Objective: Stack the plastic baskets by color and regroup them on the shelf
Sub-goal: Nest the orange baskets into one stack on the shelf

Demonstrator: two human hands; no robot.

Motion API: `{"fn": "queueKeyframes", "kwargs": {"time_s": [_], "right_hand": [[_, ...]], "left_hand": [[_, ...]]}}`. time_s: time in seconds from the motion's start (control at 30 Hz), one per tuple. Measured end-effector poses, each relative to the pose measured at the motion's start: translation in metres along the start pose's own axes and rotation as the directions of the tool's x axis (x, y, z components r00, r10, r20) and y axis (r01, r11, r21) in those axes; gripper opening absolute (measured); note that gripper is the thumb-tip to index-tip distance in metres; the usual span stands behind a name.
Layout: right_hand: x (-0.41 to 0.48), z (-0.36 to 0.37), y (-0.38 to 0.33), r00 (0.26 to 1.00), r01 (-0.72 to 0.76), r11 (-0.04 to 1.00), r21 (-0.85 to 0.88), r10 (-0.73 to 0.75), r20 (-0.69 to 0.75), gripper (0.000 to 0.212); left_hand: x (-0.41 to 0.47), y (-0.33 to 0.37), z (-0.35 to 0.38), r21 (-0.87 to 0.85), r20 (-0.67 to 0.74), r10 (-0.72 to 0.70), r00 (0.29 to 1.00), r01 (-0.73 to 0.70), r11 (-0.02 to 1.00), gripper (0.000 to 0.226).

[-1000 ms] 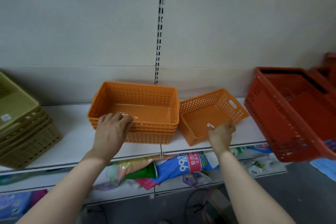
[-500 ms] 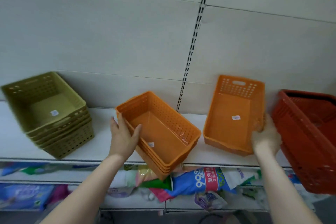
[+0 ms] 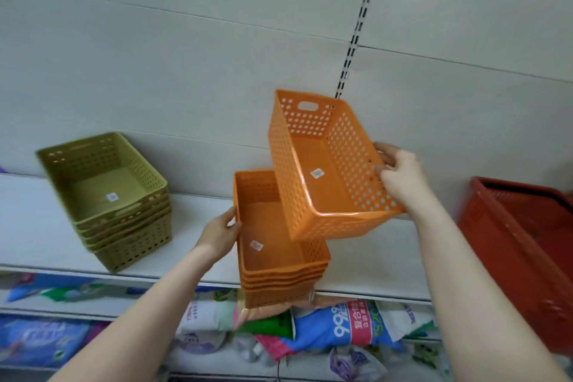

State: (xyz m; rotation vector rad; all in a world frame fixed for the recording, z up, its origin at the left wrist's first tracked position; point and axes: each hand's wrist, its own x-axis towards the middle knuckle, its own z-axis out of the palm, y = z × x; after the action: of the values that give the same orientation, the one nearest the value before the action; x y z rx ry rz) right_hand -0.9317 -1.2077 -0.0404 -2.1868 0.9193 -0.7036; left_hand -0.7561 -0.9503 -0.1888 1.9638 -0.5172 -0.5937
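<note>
The back wall (image 3: 186,56) consists of pale grey-white panels divided by thin horizontal seams. A slotted metal upright (image 3: 356,37), with a column of dark rectangular slots, runs down the wall right of centre and meets a seam at a panel joint. A white shelf (image 3: 37,220) is mounted against the wall and spans the full width of the view. Below its front edge, a lower tier holds soft printed plastic packs (image 3: 350,329) in blue, white, green and pink, lying loosely against one another. Lighting is even and diffuse, casting soft shadows on the wall and the shelf.
</note>
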Motion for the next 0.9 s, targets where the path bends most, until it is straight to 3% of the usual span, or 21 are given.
{"fn": "queueKeyframes", "kwargs": {"time_s": [0.1,0.17,0.3,0.43,0.57,0.7,0.9], "right_hand": [[-0.010,0.043,-0.001,0.994,-0.063,0.996,0.057,0.058,0.093,0.045],[-0.021,0.067,0.003,0.984,-0.103,0.995,-0.002,0.102,0.145,0.044],[-0.030,0.089,0.008,0.966,-0.102,0.970,-0.220,0.150,0.212,0.048],[-0.037,0.106,0.006,0.968,-0.036,0.964,-0.264,0.099,0.230,0.044],[-0.042,0.120,0.017,0.909,-0.062,0.968,-0.244,0.156,0.386,0.033],[-0.046,0.126,0.026,0.860,-0.144,0.975,-0.169,0.208,0.466,0.039],[-0.033,0.125,0.026,0.851,-0.105,0.983,-0.152,0.168,0.497,0.043]], "left_hand": [[-0.009,0.001,0.004,-0.191,0.018,-0.050,0.999,0.053,0.980,0.041],[-0.016,0.004,0.005,-0.358,0.052,-0.114,0.992,0.125,0.925,0.038],[-0.028,0.010,0.004,-0.465,0.117,-0.190,0.975,0.222,0.857,0.067],[-0.032,0.016,0.007,-0.395,0.167,-0.156,0.973,0.212,0.894,0.074],[-0.029,0.012,0.013,-0.240,0.119,-0.090,0.989,0.117,0.964,0.053],[-0.028,0.012,0.019,-0.191,0.098,-0.059,0.993,0.077,0.979,0.046],[-0.022,0.009,0.021,-0.150,0.060,-0.044,0.997,0.053,0.987,0.051]]}}
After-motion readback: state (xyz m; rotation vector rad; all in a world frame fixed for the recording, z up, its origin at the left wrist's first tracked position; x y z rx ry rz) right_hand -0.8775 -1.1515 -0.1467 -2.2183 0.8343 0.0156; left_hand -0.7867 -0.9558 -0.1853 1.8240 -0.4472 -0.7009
